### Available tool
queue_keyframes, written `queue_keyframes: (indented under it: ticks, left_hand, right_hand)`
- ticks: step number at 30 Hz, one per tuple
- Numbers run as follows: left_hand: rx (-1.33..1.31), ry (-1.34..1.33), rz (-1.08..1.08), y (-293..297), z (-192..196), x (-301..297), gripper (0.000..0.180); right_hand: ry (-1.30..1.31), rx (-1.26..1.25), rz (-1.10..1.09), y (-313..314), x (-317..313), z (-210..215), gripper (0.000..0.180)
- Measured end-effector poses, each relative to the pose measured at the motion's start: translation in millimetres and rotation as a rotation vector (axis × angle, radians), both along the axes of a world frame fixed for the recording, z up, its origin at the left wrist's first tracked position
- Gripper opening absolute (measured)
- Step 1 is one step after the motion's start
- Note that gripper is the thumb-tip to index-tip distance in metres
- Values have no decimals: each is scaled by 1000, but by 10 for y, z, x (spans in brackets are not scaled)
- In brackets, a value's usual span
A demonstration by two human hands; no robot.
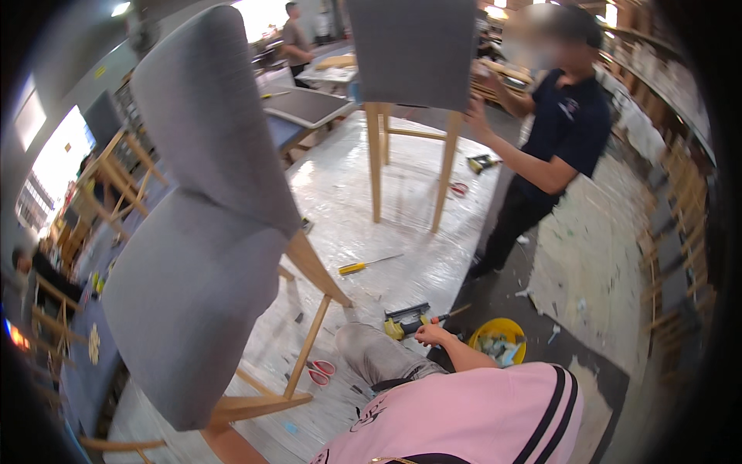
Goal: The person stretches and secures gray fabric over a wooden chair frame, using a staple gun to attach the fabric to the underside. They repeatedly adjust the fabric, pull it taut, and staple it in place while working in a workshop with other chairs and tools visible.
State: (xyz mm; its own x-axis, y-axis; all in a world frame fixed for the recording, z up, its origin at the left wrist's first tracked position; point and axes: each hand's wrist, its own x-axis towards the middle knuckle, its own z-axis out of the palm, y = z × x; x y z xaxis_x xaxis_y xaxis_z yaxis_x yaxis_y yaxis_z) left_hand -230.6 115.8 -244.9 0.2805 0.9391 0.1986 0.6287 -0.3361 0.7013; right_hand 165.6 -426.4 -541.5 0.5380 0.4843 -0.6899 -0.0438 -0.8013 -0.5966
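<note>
A grey upholstered chair [201, 255] with pale wooden legs leans over the work surface at my left. My left forearm runs up to its lower edge; the chair hides that hand and its fingers. Near my knee, my right hand [431, 334] has curled fingers, closed beside a yellow and black staple gun [400, 328]. A slim tool with an orange and black handle [439, 318] lies against or just above those fingers. What they grip is unclear. Red-handled scissors [321, 372] lie by the chair's legs, and a yellow-handled screwdriver [353, 268] lies farther off.
A co-worker [568, 124] stands across at the right, hands at a second grey chair [413, 54] on the plastic-covered table [332, 193]. Another staple gun [481, 163] and scissors [459, 189] lie there. A yellow bucket of scraps [498, 340] stands right of my hand.
</note>
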Motion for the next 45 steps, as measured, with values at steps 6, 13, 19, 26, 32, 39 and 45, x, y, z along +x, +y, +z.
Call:
queue_keyframes:
  ticks: [6,13,19,26,32,39,45]
  left_hand:
    - [-57,23,8,-130,-312,119,88]
    - [-129,4,19,-217,-507,68,86]
    - [-127,-58,72,-191,-495,-160,85]
    - [-159,-263,297,-37,-984,-654,83]
    - [-433,-78,684,-2019,-3515,-2055,75]
    - [-1448,371,260,-5193,-3293,-2207,44]
    - [-1280,114,524,-4759,-2745,-1737,35]
  right_hand:
    - [21,-192,126,-330,-227,135,37]
    - [26,-248,-74,-873,-159,111,32]
    - [37,-131,-233,-927,-285,144,29]
    - [1,-115,33,-924,-316,-195,35]
    - [-96,74,-23,-296,-349,57,31]
    - [-520,466,384,1477,-421,1094,21]
    - [-579,235,935,2971,-714,400,24]
